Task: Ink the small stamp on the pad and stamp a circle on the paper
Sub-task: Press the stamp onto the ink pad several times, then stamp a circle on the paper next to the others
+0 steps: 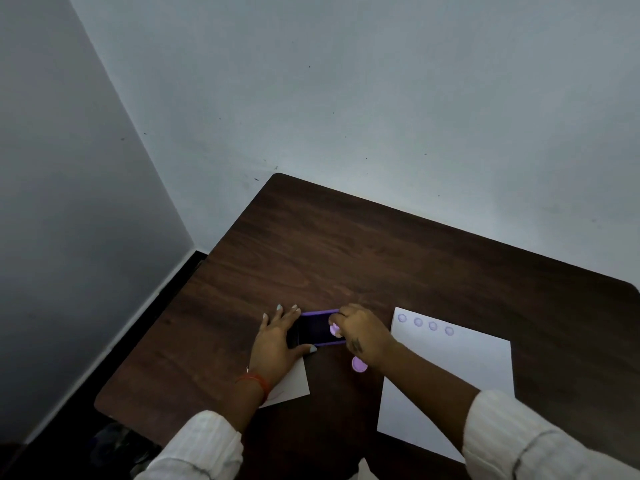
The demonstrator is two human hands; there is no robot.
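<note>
Right hand [360, 336] pinched the small lilac round stamp [335, 330] onto the purple-rimmed dark ink pad [313, 329]. Left hand [277, 341], fingers spread, steadied the pad. White paper sheet [450, 379] lay at three o'clock, right hand nearer.

Plain indoor room, office or study type; can't narrow further. Cues: dark wood-grain desk [346, 265] with rounded corners pushed into a corner, bare pale walls [346, 81] with small scuff marks, light skirting [114, 336] over a dark floor [69, 407]. On the desk only stationery: white paper [450, 386] with a row of purple stamped circles, a second sheet [291, 382], purple ink pad [317, 329]. No decor visible, dim lighting.
</note>
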